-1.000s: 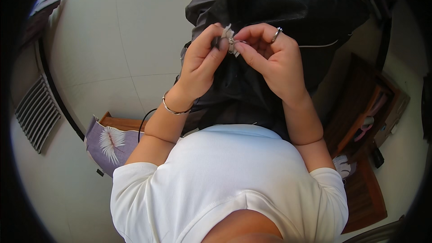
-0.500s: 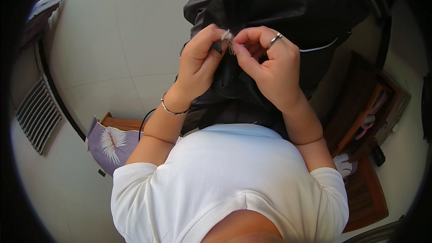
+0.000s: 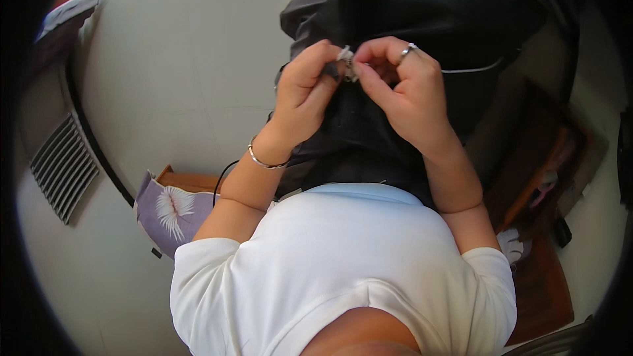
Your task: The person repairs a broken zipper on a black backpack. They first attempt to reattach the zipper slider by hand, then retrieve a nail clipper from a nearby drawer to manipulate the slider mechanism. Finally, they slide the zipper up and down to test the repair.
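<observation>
Between my two hands, over my lap, is a small whitish, crumpled piece with thin shiny bits on it [image 3: 346,59]; its kind is too small to make out. My left hand [image 3: 306,92] pinches it between thumb and finger, and a dark grey scrap shows by the thumb. From the other side, my right hand [image 3: 405,89] has thumb and forefinger pressed together at the piece's edge. What the right fingertips hold, if anything, is hidden. A ring sits on a right finger, a bangle on the left wrist.
Black, partly glossy material [image 3: 442,20] with a white line covers my lap and reaches beyond my hands. A purple cloth with a white feather print [image 3: 168,207] lies over a wooden seat at left. Dark wooden furniture [image 3: 541,283] stands at right; a slatted grille [image 3: 64,168] is far left.
Everything has shifted slightly right in the picture. Both hands keep their pinch; the small whitish piece has turned a little between the fingers.
</observation>
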### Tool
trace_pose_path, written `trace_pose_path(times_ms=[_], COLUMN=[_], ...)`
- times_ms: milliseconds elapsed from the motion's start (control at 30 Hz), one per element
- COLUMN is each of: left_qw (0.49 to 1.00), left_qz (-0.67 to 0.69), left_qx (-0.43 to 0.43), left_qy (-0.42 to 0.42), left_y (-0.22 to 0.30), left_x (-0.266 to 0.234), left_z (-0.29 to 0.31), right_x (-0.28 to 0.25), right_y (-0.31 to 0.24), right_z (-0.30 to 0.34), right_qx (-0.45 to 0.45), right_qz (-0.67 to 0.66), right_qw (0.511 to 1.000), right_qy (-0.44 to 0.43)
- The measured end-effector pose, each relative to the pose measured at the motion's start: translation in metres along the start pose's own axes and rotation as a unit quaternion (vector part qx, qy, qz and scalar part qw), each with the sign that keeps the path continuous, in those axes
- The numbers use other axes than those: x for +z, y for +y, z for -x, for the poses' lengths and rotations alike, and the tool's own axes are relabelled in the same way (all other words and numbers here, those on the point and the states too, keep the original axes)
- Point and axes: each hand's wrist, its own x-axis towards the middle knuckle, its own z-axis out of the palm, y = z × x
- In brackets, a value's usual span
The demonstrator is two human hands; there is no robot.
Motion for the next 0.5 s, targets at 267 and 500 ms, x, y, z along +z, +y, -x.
trace_pose_path(times_ms=[267,500], left_qw=[0.995,0.991], left_qz=[0.076,-0.004], left_qx=[-0.063,0.132], left_qy=[0.023,-0.03], left_y=[0.004,0.0], left_x=[0.006,-0.009], left_z=[0.003,0.005], right_x=[0.0,0.006], right_y=[0.001,-0.01], right_z=[0.002,0.018], right_qx=[0.011,-0.076], right_qz=[-0.017,0.036], right_qw=[1.0,0.996], right_qy=[0.008,0.032])
